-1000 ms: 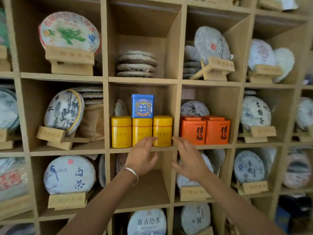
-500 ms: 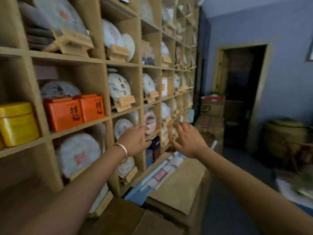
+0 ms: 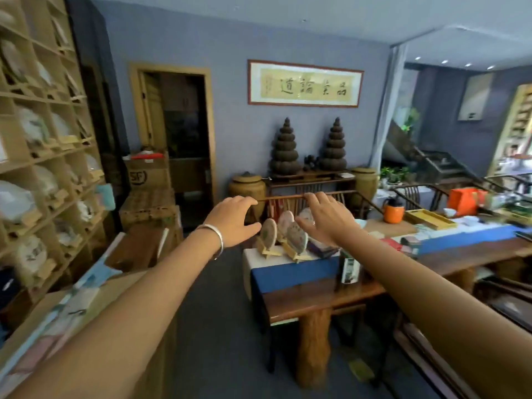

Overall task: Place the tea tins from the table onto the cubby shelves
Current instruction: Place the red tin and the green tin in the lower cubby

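Both hands, left hand (image 3: 233, 218) and right hand (image 3: 325, 217), reach out spread and empty toward the table (image 3: 325, 300), where upright tea cakes (image 3: 283, 234) just beyond the fingertips could get knocked over.

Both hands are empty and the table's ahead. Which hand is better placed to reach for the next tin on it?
Probably the right hand: it hangs open over the table, while the left hand is short of its near end, toward the cubby shelves.
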`<action>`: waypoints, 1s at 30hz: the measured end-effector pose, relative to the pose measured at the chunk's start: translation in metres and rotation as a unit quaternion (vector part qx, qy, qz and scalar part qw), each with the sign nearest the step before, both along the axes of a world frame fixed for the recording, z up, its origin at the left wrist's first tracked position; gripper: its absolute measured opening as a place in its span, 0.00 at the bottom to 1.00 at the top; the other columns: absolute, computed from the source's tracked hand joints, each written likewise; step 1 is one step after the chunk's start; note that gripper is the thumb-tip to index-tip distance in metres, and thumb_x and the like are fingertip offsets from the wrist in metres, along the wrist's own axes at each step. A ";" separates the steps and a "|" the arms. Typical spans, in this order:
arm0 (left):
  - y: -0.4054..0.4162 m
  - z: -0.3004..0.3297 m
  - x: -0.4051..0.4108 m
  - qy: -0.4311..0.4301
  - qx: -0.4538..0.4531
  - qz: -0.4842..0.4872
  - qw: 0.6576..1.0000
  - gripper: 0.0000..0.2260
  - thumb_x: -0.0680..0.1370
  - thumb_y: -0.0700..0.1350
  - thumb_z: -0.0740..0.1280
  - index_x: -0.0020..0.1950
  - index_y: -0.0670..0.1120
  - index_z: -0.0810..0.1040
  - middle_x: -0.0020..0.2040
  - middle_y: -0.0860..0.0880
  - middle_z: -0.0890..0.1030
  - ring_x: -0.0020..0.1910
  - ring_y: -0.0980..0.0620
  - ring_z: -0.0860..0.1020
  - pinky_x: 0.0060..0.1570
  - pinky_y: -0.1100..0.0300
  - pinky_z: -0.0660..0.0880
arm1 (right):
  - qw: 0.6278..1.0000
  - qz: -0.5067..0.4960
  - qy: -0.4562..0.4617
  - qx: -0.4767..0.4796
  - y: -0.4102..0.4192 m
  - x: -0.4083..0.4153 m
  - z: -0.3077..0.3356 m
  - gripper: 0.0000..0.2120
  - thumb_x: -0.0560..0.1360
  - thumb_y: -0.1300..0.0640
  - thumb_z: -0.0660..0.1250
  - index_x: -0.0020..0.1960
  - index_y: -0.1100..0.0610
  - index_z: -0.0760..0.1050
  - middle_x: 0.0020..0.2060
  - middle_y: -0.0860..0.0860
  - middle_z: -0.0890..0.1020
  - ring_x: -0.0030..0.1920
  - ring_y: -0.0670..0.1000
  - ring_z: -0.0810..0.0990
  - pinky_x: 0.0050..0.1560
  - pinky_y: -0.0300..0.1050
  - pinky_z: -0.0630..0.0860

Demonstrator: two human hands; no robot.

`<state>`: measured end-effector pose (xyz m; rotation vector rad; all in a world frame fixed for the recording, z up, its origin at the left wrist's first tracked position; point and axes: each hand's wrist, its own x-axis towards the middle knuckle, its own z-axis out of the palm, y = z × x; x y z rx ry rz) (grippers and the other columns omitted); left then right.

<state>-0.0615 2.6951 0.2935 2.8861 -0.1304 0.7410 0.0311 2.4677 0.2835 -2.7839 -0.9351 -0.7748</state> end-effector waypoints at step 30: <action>-0.298 -0.109 0.293 0.141 -0.031 -0.074 0.987 0.28 0.72 0.57 0.68 0.70 0.50 0.67 0.65 0.47 0.75 0.63 0.45 0.73 0.60 0.51 0.72 | 0.987 -0.086 0.137 -0.020 -0.330 0.230 -0.107 0.32 0.75 0.37 0.59 0.73 0.54 0.60 0.67 0.56 0.70 0.64 0.58 0.71 0.57 0.53 0.75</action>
